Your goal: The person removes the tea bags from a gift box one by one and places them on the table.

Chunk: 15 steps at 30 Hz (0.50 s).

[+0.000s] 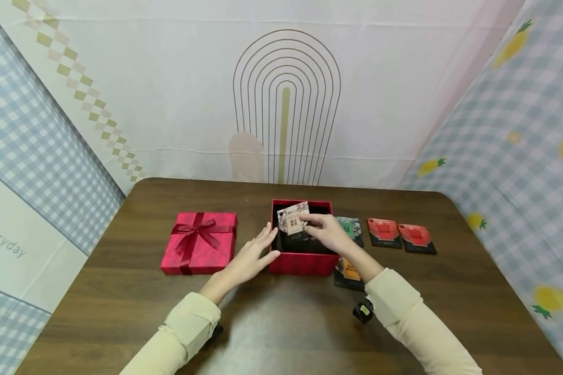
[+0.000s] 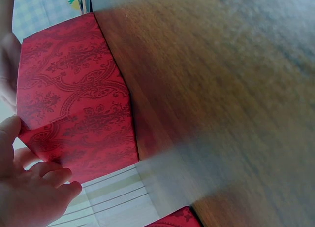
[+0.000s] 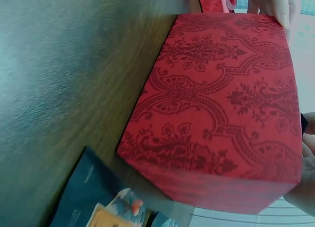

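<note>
A red patterned gift box (image 1: 302, 264) stands on the table with its top off and a dark interior. My right hand (image 1: 328, 233) pinches a flat packet with a pale floral label (image 1: 291, 217) over the box opening. The packet is tilted, its lower part black. My left hand (image 1: 247, 259) lies along the box's left side with fingers extended; in the left wrist view its fingertips are at the edge of the red box (image 2: 74, 89). In the right wrist view the box wall (image 3: 216, 99) hides most of my right hand (image 3: 306, 168).
Left of the box sits its red lid (image 1: 199, 250) with a dark red ribbon bow. To the right lie a green-labelled packet (image 1: 351, 228), an orange-labelled packet (image 1: 349, 281) partly behind my right wrist, and two red-labelled packets (image 1: 383, 233) (image 1: 416, 238). A patterned cloth (image 1: 178, 78) hangs behind the table.
</note>
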Tool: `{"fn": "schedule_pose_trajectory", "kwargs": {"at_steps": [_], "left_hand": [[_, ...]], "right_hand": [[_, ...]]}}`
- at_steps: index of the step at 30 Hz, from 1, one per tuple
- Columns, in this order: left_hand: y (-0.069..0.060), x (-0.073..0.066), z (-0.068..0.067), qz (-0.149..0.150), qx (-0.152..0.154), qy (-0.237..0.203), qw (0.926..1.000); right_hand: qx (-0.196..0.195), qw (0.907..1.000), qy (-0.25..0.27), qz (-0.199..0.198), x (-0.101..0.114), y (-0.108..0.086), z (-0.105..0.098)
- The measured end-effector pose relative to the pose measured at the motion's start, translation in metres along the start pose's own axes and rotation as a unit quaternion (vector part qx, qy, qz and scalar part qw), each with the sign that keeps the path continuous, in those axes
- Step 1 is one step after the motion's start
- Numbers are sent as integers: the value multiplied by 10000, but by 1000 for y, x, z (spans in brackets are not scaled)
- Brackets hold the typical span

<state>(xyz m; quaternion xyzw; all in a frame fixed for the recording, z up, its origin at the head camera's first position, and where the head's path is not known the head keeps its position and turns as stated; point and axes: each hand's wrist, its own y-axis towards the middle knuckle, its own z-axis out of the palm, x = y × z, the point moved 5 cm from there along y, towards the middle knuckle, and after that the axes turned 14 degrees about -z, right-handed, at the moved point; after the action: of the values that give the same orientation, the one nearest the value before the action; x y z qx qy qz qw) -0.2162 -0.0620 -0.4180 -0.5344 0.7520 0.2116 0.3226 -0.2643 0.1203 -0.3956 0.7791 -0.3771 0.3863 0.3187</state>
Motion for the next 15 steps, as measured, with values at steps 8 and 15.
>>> {"fn": "schedule_pose_trajectory", "kwargs": {"at_steps": [8, 15], "left_hand": [[1, 1, 1, 27, 17, 65, 10000], [1, 1, 1, 42, -7, 25, 10000]], "right_hand": [[-291, 9984, 484, 5, 0, -19, -14], [-677, 9951, 673, 260, 1, -38, -26]]}}
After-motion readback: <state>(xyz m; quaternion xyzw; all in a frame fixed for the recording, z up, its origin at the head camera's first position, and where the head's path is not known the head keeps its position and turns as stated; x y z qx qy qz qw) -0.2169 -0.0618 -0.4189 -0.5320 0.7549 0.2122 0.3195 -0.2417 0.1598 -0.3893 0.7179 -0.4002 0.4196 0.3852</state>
